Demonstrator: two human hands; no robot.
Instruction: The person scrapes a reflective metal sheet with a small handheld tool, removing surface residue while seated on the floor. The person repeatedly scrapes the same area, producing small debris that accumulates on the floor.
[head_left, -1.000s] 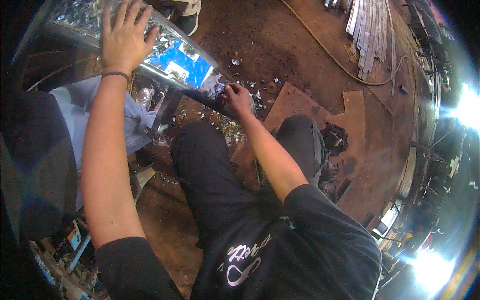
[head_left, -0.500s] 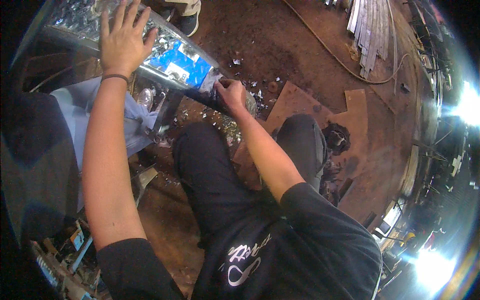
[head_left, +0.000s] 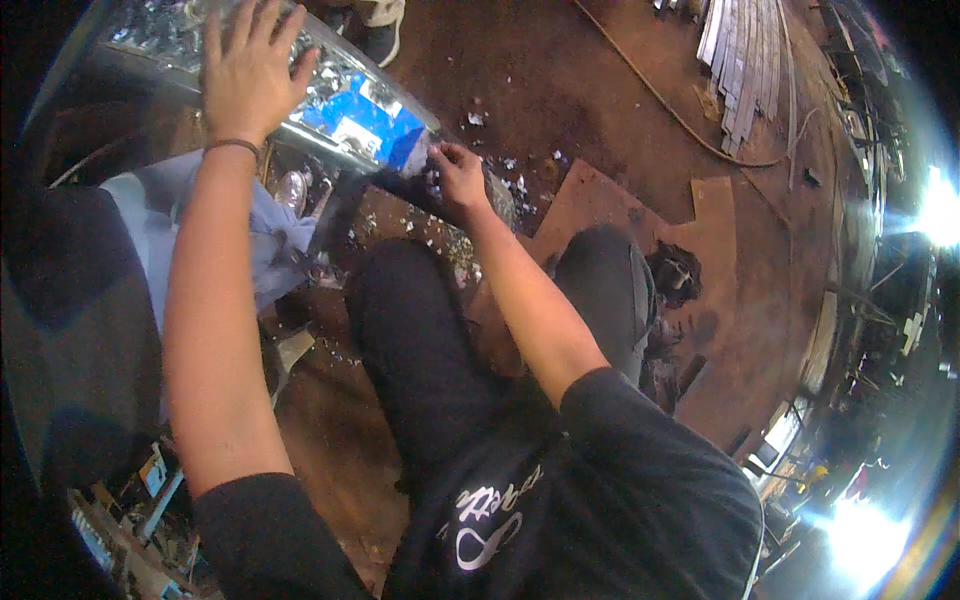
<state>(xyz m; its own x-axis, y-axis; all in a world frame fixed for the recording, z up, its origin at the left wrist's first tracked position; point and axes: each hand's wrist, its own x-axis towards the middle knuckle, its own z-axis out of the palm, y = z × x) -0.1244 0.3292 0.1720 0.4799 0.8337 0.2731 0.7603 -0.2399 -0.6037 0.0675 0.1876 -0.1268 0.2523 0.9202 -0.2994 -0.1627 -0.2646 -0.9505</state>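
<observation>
A long, shiny metal piece [head_left: 290, 135] slants across the upper left, its surface streaked and speckled with pale scraps. Toward its near right end lies a blue film [head_left: 385, 125] with white patches. My left hand [head_left: 250, 85] rests flat on the metal, fingers spread, holding nothing. At the film's right end, my right hand [head_left: 462, 182] is closed in a pinch beside a greyish flap that looks like the film's edge. The fingers partly hide what lies between them.
Torn scraps [head_left: 475, 119] litter the brown floor. Flat rusty plates [head_left: 590, 205] lie by my right knee. A hose or cable [head_left: 650, 90] curves toward stacked metal strips [head_left: 735, 70]. Light blue-grey cloth [head_left: 190, 210] is at left. Another person's shoe [head_left: 385, 40] stands beyond the metal.
My right hand has shifted slightly up and its fingers have turned a little, with the film's end moving beside them. My left hand stays almost in place on the metal.
</observation>
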